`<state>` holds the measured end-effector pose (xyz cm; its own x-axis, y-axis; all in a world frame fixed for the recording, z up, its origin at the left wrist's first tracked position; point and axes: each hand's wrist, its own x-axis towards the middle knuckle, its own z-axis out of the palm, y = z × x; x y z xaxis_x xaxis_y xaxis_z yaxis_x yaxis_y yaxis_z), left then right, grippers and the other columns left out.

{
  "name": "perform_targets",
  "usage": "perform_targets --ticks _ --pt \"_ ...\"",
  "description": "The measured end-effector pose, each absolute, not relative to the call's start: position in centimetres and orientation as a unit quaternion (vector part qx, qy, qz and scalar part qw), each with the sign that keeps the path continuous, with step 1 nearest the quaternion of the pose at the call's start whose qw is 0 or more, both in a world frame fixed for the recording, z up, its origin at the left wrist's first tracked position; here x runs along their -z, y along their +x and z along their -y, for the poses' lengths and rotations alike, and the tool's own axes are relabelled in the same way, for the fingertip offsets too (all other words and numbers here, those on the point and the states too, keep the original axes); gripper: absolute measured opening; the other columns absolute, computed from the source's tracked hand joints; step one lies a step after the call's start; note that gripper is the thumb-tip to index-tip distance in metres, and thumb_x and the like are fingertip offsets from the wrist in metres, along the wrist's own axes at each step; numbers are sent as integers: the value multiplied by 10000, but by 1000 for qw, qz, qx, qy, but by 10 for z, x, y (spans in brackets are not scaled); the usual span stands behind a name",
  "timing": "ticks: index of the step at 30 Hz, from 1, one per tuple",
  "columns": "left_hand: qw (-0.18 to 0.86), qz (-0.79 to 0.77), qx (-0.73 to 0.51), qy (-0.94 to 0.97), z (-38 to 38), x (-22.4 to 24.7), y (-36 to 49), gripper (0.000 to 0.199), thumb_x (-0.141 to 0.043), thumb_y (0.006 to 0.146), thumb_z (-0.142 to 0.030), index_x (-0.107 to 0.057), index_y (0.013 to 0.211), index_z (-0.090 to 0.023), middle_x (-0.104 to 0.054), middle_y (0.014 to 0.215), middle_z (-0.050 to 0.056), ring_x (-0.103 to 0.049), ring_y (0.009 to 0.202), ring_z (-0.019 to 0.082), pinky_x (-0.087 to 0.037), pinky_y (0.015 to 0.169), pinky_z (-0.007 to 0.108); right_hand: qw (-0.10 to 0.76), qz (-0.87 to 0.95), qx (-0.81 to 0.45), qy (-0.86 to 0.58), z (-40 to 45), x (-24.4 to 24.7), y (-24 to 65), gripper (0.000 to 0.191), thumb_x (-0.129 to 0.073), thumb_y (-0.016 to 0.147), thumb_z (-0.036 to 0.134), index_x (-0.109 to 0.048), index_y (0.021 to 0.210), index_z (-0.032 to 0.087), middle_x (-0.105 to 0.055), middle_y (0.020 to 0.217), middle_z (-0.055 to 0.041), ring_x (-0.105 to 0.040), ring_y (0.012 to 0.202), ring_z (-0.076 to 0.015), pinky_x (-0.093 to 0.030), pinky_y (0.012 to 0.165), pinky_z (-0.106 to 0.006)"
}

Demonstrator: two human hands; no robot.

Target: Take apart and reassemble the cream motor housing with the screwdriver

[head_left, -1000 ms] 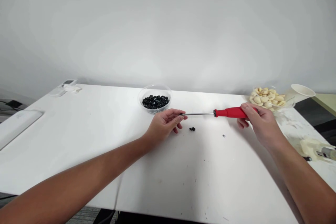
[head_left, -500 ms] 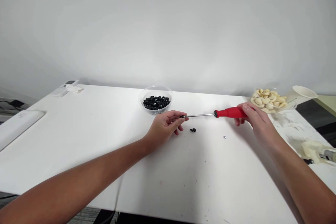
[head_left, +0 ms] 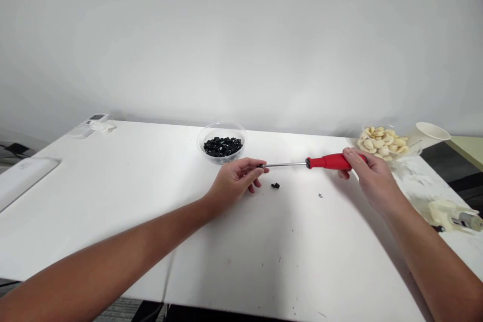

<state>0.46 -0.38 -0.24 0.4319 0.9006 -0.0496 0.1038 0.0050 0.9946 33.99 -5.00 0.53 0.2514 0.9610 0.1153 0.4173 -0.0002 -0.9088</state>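
My right hand [head_left: 368, 173] is closed round the red handle of a screwdriver [head_left: 334, 162], held level with its metal shaft pointing left. At the shaft's tip, my left hand [head_left: 237, 181] pinches a small black part [head_left: 260, 166] between thumb and fingers; most of that part is hidden. The tip meets it, but how they fit together is too small to see. Just below the shaft, small black pieces [head_left: 275, 185] lie on the white table [head_left: 151, 176]. A tiny silvery bit [head_left: 320, 195] rests farther right.
Behind my left hand stands a clear bowl [head_left: 241, 148] of small black pieces. Pale, bean-like pieces [head_left: 383, 141] fill another clear container at the back right, beside a white cup [head_left: 430, 135]. A cream-coloured device [head_left: 451, 215] lies at the right; a remote control [head_left: 88, 123] sits back left.
The thumb and fingers of my right hand have shifted on the screwdriver handle. My left hand keeps its pinch at the tip. The whole view has slid slightly.
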Motion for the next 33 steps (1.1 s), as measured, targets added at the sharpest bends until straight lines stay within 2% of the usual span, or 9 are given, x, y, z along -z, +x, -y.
perform_targets --ticks 5,10,14,15,17,19,25,29,33 --pt "582 -409 -346 612 2 4 4 297 -724 987 -407 -771 1187 -193 -821 1125 84 -696 710 112 -615 605 228 499 506 -363 -603 50 -3 342 289 -725 914 554 -681 1016 288 -721 841 -29 -657 820 -275 -503 816 -439" --pt "584 -407 -339 615 2 4 5 309 -724 990 -414 -768 1197 -189 -823 1126 82 -699 713 108 -620 629 233 466 511 -324 -646 48 -1 342 446 -660 956 655 -649 737 266 -619 633 -34 -587 706 -250 -498 750 -425" --pt "584 -408 -345 611 2 5 4 315 -728 986 -422 -770 1196 -190 -821 1130 84 -699 715 112 -617 624 238 520 471 -399 -591 48 0 339 324 -717 919 568 -699 1062 279 -744 882 -40 -665 768 -255 -532 767 -426" --pt "584 -410 -348 608 1 5 4 323 -725 987 -427 -767 1203 -190 -821 1134 86 -698 714 112 -619 628 241 520 475 -401 -586 48 -1 339 315 -736 907 545 -702 1070 278 -747 891 -36 -671 797 -253 -531 803 -422" --pt "585 -411 -348 607 1 5 4 336 -722 989 -436 -764 1214 -189 -821 1137 88 -696 712 112 -624 641 247 483 500 -364 -619 49 -2 340 302 -724 925 561 -713 904 260 -707 776 -31 -645 803 -242 -514 844 -407" --pt "585 -408 -343 611 1 5 4 334 -724 989 -433 -768 1213 -190 -821 1135 87 -696 716 113 -624 649 249 443 518 -318 -659 51 -3 340 441 -648 975 626 -670 745 250 -641 666 -34 -604 764 -235 -497 822 -400" --pt "582 -418 -346 605 1 6 4 362 -728 981 -457 -764 1224 -191 -817 1145 98 -683 694 124 -618 635 273 522 486 -418 -562 49 -4 338 279 -741 911 529 -679 1012 276 -696 827 -29 -634 782 -248 -517 764 -406" --pt "582 -413 -338 614 1 6 4 374 -720 985 -463 -761 1237 -191 -816 1158 107 -692 710 139 -624 648 292 447 537 -353 -622 48 -5 342 463 -640 973 645 -628 718 259 -623 679 -39 -596 729 -246 -515 766 -416" --pt "574 -418 -342 616 1 6 4 356 -717 985 -453 -765 1218 -188 -816 1151 107 -695 715 141 -618 638 288 482 498 -415 -589 49 -4 343 300 -730 911 565 -684 992 280 -721 821 -37 -671 790 -269 -545 796 -438"
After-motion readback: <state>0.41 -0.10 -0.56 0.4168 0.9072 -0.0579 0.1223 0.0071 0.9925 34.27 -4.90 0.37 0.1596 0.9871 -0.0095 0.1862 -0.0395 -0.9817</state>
